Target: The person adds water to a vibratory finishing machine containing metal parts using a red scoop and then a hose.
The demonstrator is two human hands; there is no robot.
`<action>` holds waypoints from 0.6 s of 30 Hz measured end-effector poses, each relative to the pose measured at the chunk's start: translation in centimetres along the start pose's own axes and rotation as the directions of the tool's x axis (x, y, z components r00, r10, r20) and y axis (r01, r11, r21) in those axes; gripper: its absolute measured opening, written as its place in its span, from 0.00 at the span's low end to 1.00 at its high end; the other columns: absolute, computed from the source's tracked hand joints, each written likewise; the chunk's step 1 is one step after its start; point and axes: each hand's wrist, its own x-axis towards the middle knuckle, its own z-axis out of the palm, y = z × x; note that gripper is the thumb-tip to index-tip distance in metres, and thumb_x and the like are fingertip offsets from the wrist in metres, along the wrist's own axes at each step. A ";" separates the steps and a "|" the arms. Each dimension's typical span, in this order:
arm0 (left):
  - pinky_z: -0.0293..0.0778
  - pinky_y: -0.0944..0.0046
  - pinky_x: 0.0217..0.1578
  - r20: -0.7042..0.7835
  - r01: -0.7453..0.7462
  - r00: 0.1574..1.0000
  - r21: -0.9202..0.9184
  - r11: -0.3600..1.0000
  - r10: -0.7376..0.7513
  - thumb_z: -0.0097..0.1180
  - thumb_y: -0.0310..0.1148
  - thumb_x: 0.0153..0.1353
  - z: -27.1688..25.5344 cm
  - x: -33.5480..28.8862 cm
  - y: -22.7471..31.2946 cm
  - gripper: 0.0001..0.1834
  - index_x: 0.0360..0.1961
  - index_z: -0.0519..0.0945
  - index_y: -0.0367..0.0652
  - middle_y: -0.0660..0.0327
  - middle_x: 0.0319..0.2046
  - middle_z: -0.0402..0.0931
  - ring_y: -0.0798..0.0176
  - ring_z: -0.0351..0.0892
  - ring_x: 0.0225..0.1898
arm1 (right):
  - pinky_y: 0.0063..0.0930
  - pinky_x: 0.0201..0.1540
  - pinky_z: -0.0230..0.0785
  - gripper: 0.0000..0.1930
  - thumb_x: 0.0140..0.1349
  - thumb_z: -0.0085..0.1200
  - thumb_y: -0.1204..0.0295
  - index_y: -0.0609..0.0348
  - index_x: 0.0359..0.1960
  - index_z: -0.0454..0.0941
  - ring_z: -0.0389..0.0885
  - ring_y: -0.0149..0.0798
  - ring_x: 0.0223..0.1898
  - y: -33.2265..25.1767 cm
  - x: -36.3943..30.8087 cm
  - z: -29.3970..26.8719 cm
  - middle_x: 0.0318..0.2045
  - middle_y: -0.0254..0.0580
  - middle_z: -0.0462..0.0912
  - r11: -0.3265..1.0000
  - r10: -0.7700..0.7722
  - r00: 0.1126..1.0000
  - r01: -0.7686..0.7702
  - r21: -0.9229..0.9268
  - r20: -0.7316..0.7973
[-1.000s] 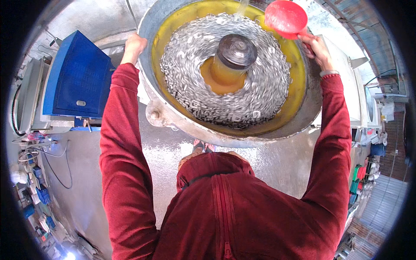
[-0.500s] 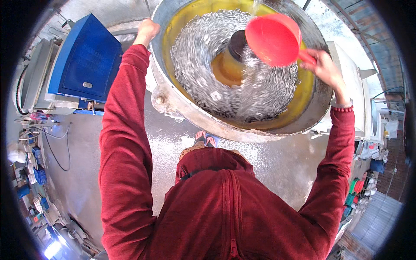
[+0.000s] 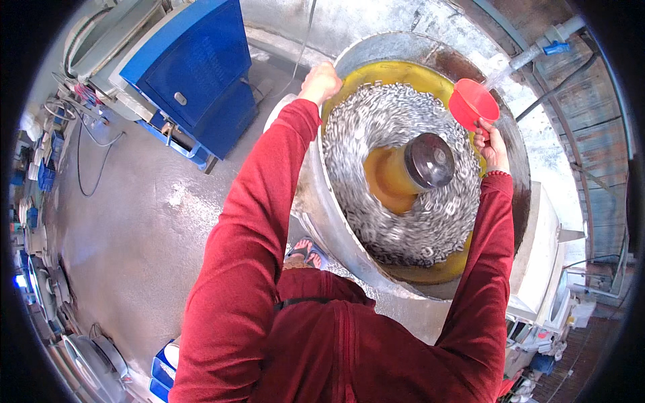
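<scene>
My right hand [image 3: 492,144] is closed around the handle of a red plastic dipper [image 3: 474,105], which it holds over the far right part of a large round metal tub [image 3: 314,185]. Water comes down beside the dipper from a pipe [image 3: 523,62]; whether it lands in the bowl I cannot tell. Closed over the tub's left rim is my left hand [image 3: 321,82]. Inside, small shiny metal pieces [image 3: 376,127], blurred by motion, ring a central post [image 3: 430,161] with a dark cap. Yellow lining [image 3: 393,69] shows around them.
At the left stands a blue metal cabinet [image 3: 195,64] beside grey machinery. A blue valve handle [image 3: 556,48] sits on the pipe. The concrete floor [image 3: 148,221] looks wet. Blue bins [image 3: 161,373] are at the lower left, and a pale housing [image 3: 534,262] adjoins the tub's right side.
The dipper has moved away from beside the central post toward the tub's far right side, near the pipe. My left hand stays at the rim. The whole view has shifted.
</scene>
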 end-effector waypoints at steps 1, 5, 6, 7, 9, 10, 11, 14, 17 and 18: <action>0.69 0.55 0.47 0.007 0.027 1.000 -0.022 0.999 -0.027 0.50 0.28 0.48 -0.2 0.0 0.0 0.20 0.45 0.75 0.40 0.46 0.46 0.72 0.48 0.71 0.50 | 0.15 0.10 0.47 0.09 0.57 0.52 0.70 0.63 0.31 0.68 0.57 0.24 0.10 0.0 0.6 0.3 0.14 0.32 0.65 0.998 -0.001 0.999 -0.002 0.066 0.032; 0.69 0.55 0.47 -0.040 -0.010 0.999 -0.017 1.000 0.010 0.50 0.28 0.49 -0.1 0.0 -0.3 0.19 0.46 0.74 0.40 0.47 0.46 0.72 0.48 0.71 0.50 | 0.15 0.11 0.47 0.08 0.58 0.50 0.70 0.63 0.30 0.67 0.57 0.23 0.11 0.6 2.2 0.8 0.14 0.32 0.65 0.990 0.008 0.999 -0.001 0.144 -0.045; 0.69 0.55 0.47 -0.050 -0.011 0.999 -0.017 1.000 0.010 0.50 0.29 0.49 -0.2 0.0 -0.2 0.19 0.45 0.74 0.40 0.47 0.46 0.72 0.48 0.71 0.50 | 0.16 0.11 0.47 0.07 0.59 0.48 0.71 0.63 0.32 0.67 0.57 0.23 0.11 0.9 2.5 0.5 0.14 0.29 0.64 0.990 0.006 0.998 0.003 0.139 -0.061; 0.69 0.55 0.48 -0.051 -0.012 0.999 -0.013 1.000 0.011 0.50 0.29 0.50 0.0 0.0 0.1 0.19 0.45 0.74 0.40 0.47 0.46 0.72 0.48 0.71 0.50 | 0.15 0.11 0.47 0.08 0.58 0.49 0.70 0.62 0.31 0.68 0.57 0.23 0.11 1.2 3.0 -0.7 0.14 0.30 0.65 0.993 0.009 0.999 -0.004 0.117 -0.037; 0.69 0.55 0.48 -0.050 -0.023 0.998 0.012 1.000 0.023 0.50 0.30 0.50 0.1 -0.1 0.4 0.18 0.45 0.75 0.40 0.48 0.46 0.72 0.48 0.71 0.50 | 0.15 0.10 0.47 0.08 0.57 0.51 0.70 0.61 0.30 0.68 0.58 0.24 0.10 1.7 3.1 -1.7 0.14 0.31 0.66 0.996 0.003 1.000 -0.001 0.084 -0.028; 0.69 0.55 0.48 -0.042 -0.004 0.999 0.004 1.000 0.004 0.50 0.30 0.50 0.0 0.0 0.3 0.18 0.45 0.75 0.40 0.47 0.46 0.72 0.48 0.71 0.50 | 0.15 0.10 0.47 0.08 0.57 0.51 0.70 0.60 0.30 0.68 0.59 0.24 0.10 2.0 2.8 -1.6 0.14 0.31 0.66 0.997 -0.006 0.999 0.009 0.073 -0.043; 0.69 0.55 0.48 -0.034 0.015 0.999 -0.003 1.000 -0.015 0.50 0.30 0.50 -0.2 0.1 0.2 0.18 0.45 0.74 0.40 0.47 0.46 0.72 0.48 0.71 0.50 | 0.15 0.10 0.48 0.07 0.57 0.51 0.70 0.59 0.30 0.68 0.59 0.24 0.10 2.2 2.6 -1.3 0.14 0.31 0.66 0.998 -0.016 0.998 0.019 0.061 -0.057; 0.69 0.55 0.47 -0.014 0.001 1.000 0.000 1.000 -0.001 0.50 0.30 0.50 -0.4 -0.1 0.3 0.19 0.45 0.74 0.40 0.47 0.45 0.73 0.48 0.72 0.49 | 0.15 0.10 0.48 0.06 0.56 0.52 0.71 0.58 0.29 0.68 0.61 0.24 0.11 2.3 2.0 -1.0 0.14 0.32 0.67 0.998 -0.049 0.993 0.052 0.024 -0.103; 0.70 0.55 0.47 -0.018 -0.007 1.000 0.006 1.000 0.008 0.50 0.29 0.50 -0.2 0.1 0.0 0.19 0.45 0.74 0.40 0.47 0.45 0.73 0.48 0.72 0.49 | 0.16 0.09 0.48 0.06 0.54 0.54 0.73 0.57 0.28 0.69 0.61 0.24 0.10 2.0 1.4 0.2 0.13 0.33 0.68 0.973 -0.176 0.969 0.145 -0.178 -0.173; 0.70 0.55 0.47 -0.019 -0.005 1.000 0.008 1.000 0.006 0.50 0.29 0.49 0.0 0.3 -0.1 0.19 0.45 0.74 0.40 0.47 0.45 0.73 0.48 0.72 0.49 | 0.17 0.09 0.48 0.06 0.53 0.55 0.73 0.57 0.27 0.69 0.60 0.24 0.09 1.8 0.8 1.2 0.13 0.33 0.68 0.952 -0.220 0.955 0.165 -0.259 -0.199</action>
